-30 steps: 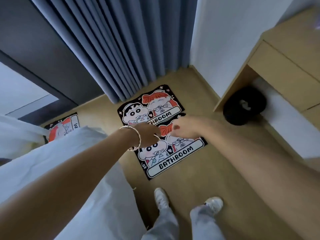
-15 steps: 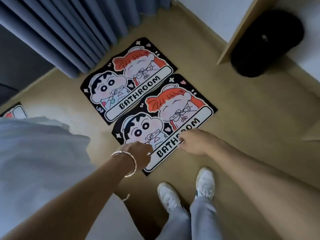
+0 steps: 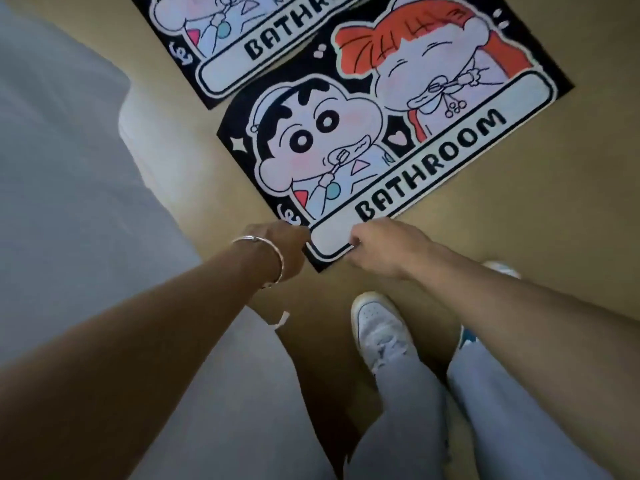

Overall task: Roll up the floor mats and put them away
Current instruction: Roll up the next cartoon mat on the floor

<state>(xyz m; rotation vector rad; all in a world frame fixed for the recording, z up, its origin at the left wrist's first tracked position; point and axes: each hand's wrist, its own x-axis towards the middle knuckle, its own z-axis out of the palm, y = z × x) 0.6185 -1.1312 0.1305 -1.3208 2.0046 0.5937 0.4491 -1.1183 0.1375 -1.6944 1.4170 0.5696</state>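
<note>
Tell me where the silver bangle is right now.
Head view, left of centre: the bangle circles the left wrist, by the corner of the near mat.

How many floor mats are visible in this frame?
2. The near mat lies mid-frame; the far mat lies beyond it, cut off by the top edge. More may lie outside the view.
</note>
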